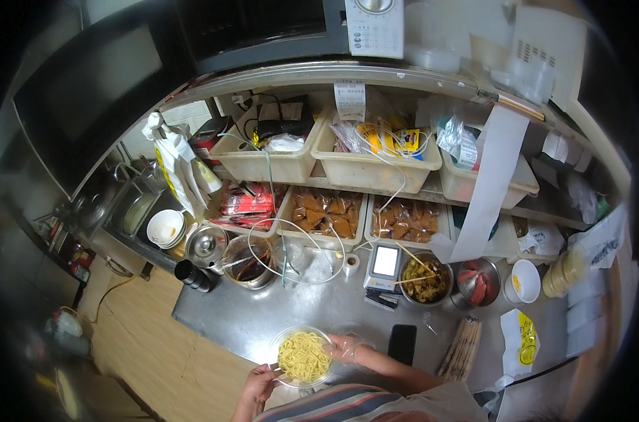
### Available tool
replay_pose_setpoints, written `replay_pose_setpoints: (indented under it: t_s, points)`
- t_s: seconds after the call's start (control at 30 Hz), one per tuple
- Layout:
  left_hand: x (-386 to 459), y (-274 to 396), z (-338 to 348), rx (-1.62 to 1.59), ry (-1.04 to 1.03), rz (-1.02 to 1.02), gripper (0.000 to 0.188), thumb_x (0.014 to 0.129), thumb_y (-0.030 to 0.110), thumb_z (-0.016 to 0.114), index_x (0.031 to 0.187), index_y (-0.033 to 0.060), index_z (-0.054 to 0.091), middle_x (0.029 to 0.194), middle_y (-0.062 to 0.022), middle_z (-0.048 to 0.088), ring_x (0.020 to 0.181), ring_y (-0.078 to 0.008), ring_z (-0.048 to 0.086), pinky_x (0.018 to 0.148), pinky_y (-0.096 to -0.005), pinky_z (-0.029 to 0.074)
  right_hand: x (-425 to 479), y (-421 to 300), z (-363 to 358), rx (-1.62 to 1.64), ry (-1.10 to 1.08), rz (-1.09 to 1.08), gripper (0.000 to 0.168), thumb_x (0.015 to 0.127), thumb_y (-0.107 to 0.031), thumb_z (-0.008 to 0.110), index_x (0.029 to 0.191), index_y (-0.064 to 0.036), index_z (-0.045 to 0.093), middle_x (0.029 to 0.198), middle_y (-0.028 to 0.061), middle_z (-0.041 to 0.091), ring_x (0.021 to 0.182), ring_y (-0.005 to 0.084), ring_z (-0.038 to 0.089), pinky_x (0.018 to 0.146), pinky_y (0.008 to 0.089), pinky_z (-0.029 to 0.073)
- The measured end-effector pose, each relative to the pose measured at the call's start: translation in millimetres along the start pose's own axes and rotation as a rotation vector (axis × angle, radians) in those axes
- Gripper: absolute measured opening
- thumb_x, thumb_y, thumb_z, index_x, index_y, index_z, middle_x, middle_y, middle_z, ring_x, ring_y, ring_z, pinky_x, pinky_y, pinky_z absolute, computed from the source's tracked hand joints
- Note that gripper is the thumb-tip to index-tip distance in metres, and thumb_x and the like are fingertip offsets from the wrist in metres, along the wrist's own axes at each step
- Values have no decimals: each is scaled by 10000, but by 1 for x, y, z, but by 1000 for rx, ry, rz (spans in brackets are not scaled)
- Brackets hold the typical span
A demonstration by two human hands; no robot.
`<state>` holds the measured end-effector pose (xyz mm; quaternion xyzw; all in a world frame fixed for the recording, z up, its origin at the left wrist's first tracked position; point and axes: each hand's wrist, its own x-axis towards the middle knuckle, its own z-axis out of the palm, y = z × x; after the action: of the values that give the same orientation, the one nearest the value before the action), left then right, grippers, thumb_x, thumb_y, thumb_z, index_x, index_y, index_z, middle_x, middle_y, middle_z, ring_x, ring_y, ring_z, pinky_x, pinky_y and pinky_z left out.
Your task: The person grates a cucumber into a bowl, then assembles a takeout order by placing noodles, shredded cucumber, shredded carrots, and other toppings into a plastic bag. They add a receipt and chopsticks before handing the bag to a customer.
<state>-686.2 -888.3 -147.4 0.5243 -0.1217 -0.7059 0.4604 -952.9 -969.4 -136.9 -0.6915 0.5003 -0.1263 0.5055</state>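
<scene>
A clear round plastic bowl of yellow noodles is at the front edge of the steel worktop, close to my body. My left hand grips the bowl's lower left rim with thumb and fingers. On the upper right rim lies my right hand, in a thin clear plastic glove, with its fingers around the edge. A clear round lid or container shows partly behind the right hand. To the right of that forearm, a black phone rests on the worktop.
Behind stand a pot of dark sauce, a small scale-like device with a lit screen, a bowl of pickled greens and a steel pot. Bundled wooden chopsticks lie right. Shelf bins rise above.
</scene>
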Motion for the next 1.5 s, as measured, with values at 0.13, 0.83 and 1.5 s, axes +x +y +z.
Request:
replay_pose_setpoints:
  t_s: [0.13, 0.83, 1.5]
  points:
    - [-5, 11, 27, 121, -16, -20, 95, 757, -29, 597, 692, -3, 532, 836, -142, 613, 803, -251, 610, 710, -399, 545, 14, 33, 5, -127, 39, 45, 265, 852, -283, 483, 943, -56, 585, 743, 101, 607, 642, 136, 523, 612, 304, 445]
    - [104, 312, 428, 601, -476, 807, 630, 754, -108, 481, 1320, 107, 305, 1344, -115, 324, 838, -185, 599, 666, -308, 484, -8, 94, -35, 101, 522, 60, 206, 830, -242, 538, 875, -65, 634, 625, 82, 586, 573, 171, 553, 550, 312, 445]
    - [140, 299, 433, 696, -536, 649, 447, 654, -182, 369, 1005, 23, 557, 736, -95, 558, 538, -109, 444, 454, -223, 335, 21, 136, -18, 90, 444, -122, 184, 859, -149, 482, 919, -48, 623, 690, 44, 580, 633, 88, 505, 560, 281, 416]
